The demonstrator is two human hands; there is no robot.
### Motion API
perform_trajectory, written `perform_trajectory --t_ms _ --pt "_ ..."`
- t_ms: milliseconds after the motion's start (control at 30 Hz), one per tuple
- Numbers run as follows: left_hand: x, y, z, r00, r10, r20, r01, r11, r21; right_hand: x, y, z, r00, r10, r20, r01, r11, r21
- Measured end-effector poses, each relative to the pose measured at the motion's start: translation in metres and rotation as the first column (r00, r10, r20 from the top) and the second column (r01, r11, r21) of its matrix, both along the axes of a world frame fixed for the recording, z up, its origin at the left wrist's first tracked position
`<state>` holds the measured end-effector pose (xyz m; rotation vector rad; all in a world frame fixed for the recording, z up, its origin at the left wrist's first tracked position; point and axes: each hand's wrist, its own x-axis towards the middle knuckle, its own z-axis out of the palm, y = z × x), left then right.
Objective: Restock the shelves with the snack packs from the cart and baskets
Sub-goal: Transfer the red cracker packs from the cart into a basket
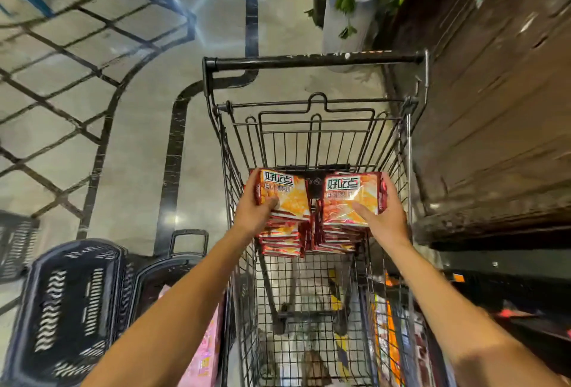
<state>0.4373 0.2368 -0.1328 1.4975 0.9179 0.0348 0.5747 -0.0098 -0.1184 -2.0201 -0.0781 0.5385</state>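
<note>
Two stacks of red snack packs [315,223] side by side in the cart [315,60]. Left hand [255,212] gripping the left stack's top pack [285,193]; right hand [384,216] gripping the right stack's top pack [352,196].

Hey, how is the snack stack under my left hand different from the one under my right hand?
The left stack sits lower in view and its top pack tilts left; the right stack has its top pack raised and tilted right. The left hand grips its top pack at the left edge, the right hand at the right edge. Both share orange-red wrappers, inside the cart.
</note>
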Motion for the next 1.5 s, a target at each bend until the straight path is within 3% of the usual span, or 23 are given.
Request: perform_trajectory --t_ms 367,633,833,1067,1300,1500 --pt "-0.163 -0.021 0.092 0.953 0.0 0.303 -0.011 0.999 0.035 -0.155 -0.041 0.092 0.988 -0.025 0.155 0.011 0.996 0.094" --pt "-0.285 -0.051 0.149 0.924 0.026 0.382 -0.076 0.99 0.116 -0.262 -0.068 0.135 0.981 0.019 0.194 -0.059 0.977 0.204" --pt "-0.39 -0.085 0.175 0.909 0.132 0.394 -0.222 0.956 0.192 -0.321 -0.082 0.158 0.961 0.134 0.242 -0.198 0.944 0.264" --pt "-0.528 -0.152 0.188 0.828 0.414 0.378 -0.518 0.823 0.233 -0.404 -0.084 0.168 0.904 0.381 0.194 -0.427 0.834 0.351" --pt "-0.66 -0.188 0.197 0.717 0.601 0.352 -0.688 0.692 0.219 -0.501 -0.054 0.172 0.839 0.525 0.146 -0.536 0.75 0.388" --pt "-0.767 -0.161 0.18 0.648 0.693 0.316 -0.759 0.622 0.193 -0.585 -0.003 0.154 0.789 0.589 0.177 -0.611 0.719 0.331"
